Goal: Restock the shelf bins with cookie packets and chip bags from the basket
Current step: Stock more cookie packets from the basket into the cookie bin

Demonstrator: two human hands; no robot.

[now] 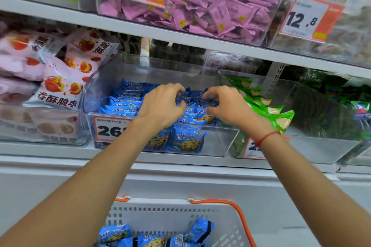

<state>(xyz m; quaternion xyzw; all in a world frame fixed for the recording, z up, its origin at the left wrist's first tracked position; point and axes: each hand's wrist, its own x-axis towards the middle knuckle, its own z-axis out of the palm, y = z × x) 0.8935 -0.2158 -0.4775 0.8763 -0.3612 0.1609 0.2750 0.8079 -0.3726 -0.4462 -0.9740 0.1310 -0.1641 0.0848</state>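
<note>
A clear shelf bin (pixel 218 142) at the middle of the shelf holds several blue cookie packets (pixel 186 140). Both hands reach into it from above. My left hand (pixel 160 104) has curled fingers that pinch the blue packets at the top of the pile. My right hand (pixel 224 104), with a red string at the wrist, also grips blue packets beside it. Below, a grey basket (pixel 180 214) with orange handles holds more blue cookie packets (pixel 198 228).
Left of the bin lie pink snack bags (pixel 60 78). To the right, another clear bin holds green chip bags (pixel 269 110). The shelf above carries a bin of purple packets (pixel 220 6) with price tags. A white shelf ledge (pixel 180 168) runs under the bins.
</note>
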